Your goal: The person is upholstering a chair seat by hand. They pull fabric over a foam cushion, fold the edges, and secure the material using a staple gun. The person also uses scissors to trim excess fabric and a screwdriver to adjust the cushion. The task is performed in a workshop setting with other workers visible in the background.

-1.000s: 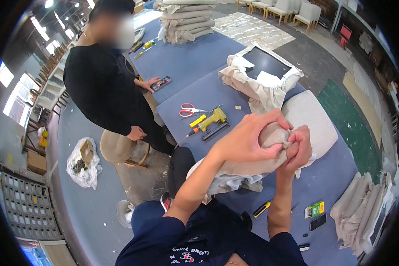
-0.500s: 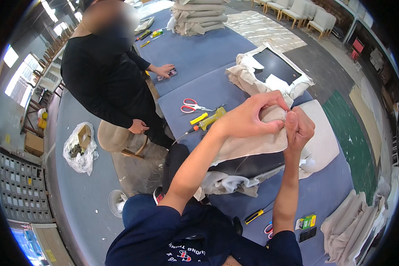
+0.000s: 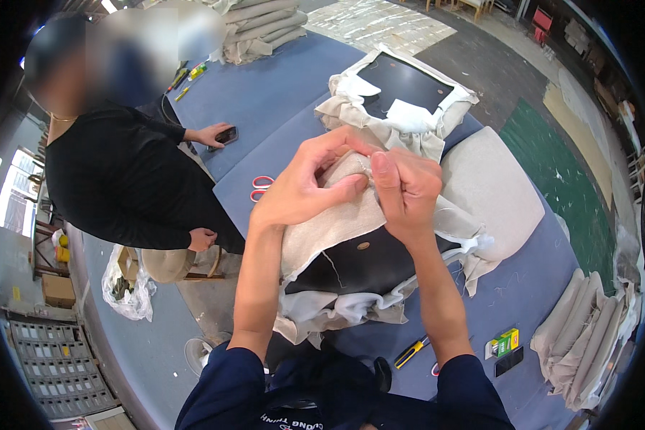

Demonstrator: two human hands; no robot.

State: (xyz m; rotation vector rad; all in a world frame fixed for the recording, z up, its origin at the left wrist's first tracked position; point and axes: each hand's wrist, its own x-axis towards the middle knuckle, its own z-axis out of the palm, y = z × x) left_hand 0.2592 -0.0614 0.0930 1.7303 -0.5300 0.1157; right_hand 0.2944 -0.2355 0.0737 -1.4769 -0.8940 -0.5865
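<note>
Both hands meet over the work, pinching one edge of a beige upholstery fabric (image 3: 326, 233). My left hand (image 3: 312, 183) curls around the raised cloth, thumb and fingers closed on it. Against it, my right hand (image 3: 411, 188) is closed with its thumb pressed on the same edge. Beneath the cloth lies a black panel (image 3: 358, 261), probably a seat underside, with white padding (image 3: 351, 304) bunched along its near edge. A loose thread hangs over the panel. What lies between the fingertips is too small to make out.
Beyond sits another partly covered black panel (image 3: 408, 82); right of my hands, a beige padded piece (image 3: 487, 193). Scissors (image 3: 262, 186), a screwdriver (image 3: 411, 353), a small box (image 3: 507, 342), a phone (image 3: 509, 362) and folded fabric (image 3: 580, 330) lie around. A co-worker (image 3: 122, 172) stands left.
My view has shifted, so the table appears farther left. Both hands keep their pinch on the fabric, and my left forearm now stands more upright. The co-worker's hand still rests at a phone.
</note>
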